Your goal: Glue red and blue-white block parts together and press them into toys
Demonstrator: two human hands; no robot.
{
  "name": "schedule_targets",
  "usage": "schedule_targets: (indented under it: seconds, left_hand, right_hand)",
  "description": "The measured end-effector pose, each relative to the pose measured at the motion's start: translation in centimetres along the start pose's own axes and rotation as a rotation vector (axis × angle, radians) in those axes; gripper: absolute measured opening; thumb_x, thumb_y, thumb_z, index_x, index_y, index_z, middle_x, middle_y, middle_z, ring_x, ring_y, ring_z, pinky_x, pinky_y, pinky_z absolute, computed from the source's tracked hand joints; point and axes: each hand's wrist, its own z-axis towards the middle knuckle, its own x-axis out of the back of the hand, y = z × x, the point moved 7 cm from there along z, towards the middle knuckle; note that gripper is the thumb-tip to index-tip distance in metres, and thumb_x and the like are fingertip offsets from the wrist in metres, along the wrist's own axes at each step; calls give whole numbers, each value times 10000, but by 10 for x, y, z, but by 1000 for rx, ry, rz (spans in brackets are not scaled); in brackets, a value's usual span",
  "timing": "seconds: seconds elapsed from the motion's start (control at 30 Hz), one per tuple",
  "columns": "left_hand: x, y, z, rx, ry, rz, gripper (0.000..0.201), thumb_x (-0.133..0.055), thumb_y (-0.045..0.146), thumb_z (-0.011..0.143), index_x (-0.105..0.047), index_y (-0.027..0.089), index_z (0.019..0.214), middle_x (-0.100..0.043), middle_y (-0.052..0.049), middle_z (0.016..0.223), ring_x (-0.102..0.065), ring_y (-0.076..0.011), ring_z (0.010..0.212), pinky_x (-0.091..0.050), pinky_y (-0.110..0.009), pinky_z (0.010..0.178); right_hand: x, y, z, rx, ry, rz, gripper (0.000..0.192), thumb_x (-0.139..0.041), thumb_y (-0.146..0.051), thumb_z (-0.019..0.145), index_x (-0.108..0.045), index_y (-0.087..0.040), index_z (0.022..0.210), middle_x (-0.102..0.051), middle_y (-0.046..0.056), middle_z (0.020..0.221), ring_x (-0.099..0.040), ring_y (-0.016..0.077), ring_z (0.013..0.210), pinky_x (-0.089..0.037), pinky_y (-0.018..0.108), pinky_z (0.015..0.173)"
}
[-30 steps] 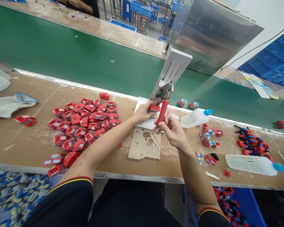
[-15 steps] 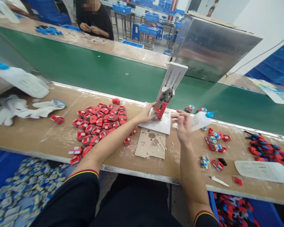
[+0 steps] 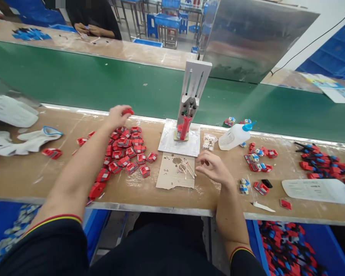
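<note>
With noon straight ahead of us, a blue bin (image 3: 335, 247) of red, blue and black parts sits nearest, at three o'clock. Beyond the table edge, at twelve, we have a torn cardboard piece (image 3: 167, 177) bearing cotton swabs (image 3: 191, 168). Just beside it, at one o'clock, our right hand (image 3: 214, 168) hovers with loosely curled fingers, grasping nothing we can see. At eleven lies our pile of red pieces (image 3: 125, 154). Farther off, at twelve, the metal clamp (image 3: 193, 82) stands upright on its white base, its red handle (image 3: 185, 128) pointing down; a white bottle (image 3: 235, 136) leans at one. At eleven, past the pile, our left hand (image 3: 117, 118) grips a red piece (image 3: 128, 111); whether it is lifted, we cannot tell. Beyond runs the green belt (image 3: 103, 84), then, at eleven, a co-worker's hands (image 3: 89, 30).
</note>
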Motion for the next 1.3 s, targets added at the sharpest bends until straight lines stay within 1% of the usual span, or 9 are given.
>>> schedule_targets:
  seconds: [0.1, 0.17, 0.27, 0.37, 0.57, 0.73, 0.9, 1.17, 1.3]
  left_hand:
    - [4, 28, -38, -80, 197, -581, 314, -747, 390, 934, -704, 276, 1224, -731, -17, 1026, -663, -132, 774, -572, -307, 740]
    - [-15, 59, -78, -145, 114, -892, 452, -854, 473, 852, -709, 345, 1261, -727, -17, 1040, -636, -131, 738, -552, -288, 653]
    - [-58, 100, -137, -90, -37, -1115, 516, -859, 485, 856, -653, 445, 1327, -730, -12, 992, -614, -146, 701, -564, -302, 625]
    - [-99, 121, -168, -13, -181, -1195, 379, -802, 499, 901, -671, 407, 1244, -743, -29, 1061, -603, -137, 689, -557, -295, 610]
    - [-131, 104, -174, 99, -277, -1238, 586, -971, 477, 719, -693, 321, 1211, -734, -41, 1035, -522, -74, 567, -501, -252, 540]
    - [-134, 97, -180, 172, -283, -1279, 429, -815, 571, 874, -657, 268, 1134, -739, -30, 886, -651, -134, 639, -546, -267, 578]
    - [-136, 93, -183, 219, -236, -1288, 351, -755, 577, 926, -679, 243, 1003, -759, -59, 971, -695, -155, 731, -575, -286, 618]
    - [-143, 92, -186, 259, -317, -1307, 396, -621, 665, 993, -657, 318, 1181, -733, -15, 927, -641, -132, 606, -535, -265, 497]
    - [-140, 98, -189, 226, -345, -1237, 479, -817, 605, 873, -681, 274, 1191, -709, -15, 923, -627, -108, 578, -528, -250, 494]
  right_hand:
    - [-18, -7, -3, 32, -175, -58, 257, -795, -447, 929, -722, -237, 1059, -733, 65, 1002, -688, 193, 861, -576, 320, 759]
    - [-31, -6, -5, 32, -287, -110, 280, -826, -393, 906, -725, -245, 1121, -746, 78, 1062, -714, 229, 966, -592, 351, 831]
    - [-45, -1, -6, 19, -365, -168, 163, -776, -282, 942, -746, -253, 1100, -760, 80, 1084, -714, 248, 1015, -583, 372, 861]
    - [-50, 3, -4, 21, -367, -162, 94, -676, -226, 998, -761, -260, 977, -763, 56, 990, -694, 229, 942, -554, 364, 840]
    - [-53, 9, -1, 10, -368, -149, 99, -664, -287, 1012, -758, -259, 996, -764, 66, 1010, -669, 241, 958, -535, 393, 871]
    - [-54, 10, 0, 26, -359, -113, 84, -697, -308, 997, -771, -268, 993, -770, 71, 1035, -647, 243, 957, -540, 394, 857]
    - [-53, 15, 8, -23, -247, -83, 186, -645, -339, 1034, -772, -291, 907, -800, 42, 933, -631, 223, 850, -532, 396, 808]
    - [-50, 25, 11, -141, -85, -50, 133, -705, -293, 976, -748, -286, 850, -817, 31, 863, -664, 225, 803, -556, 396, 764]
    - [-36, 27, 9, -193, 27, 30, 160, -793, -366, 923, -737, -264, 814, -788, 23, 801, -627, 173, 683, -507, 341, 652]
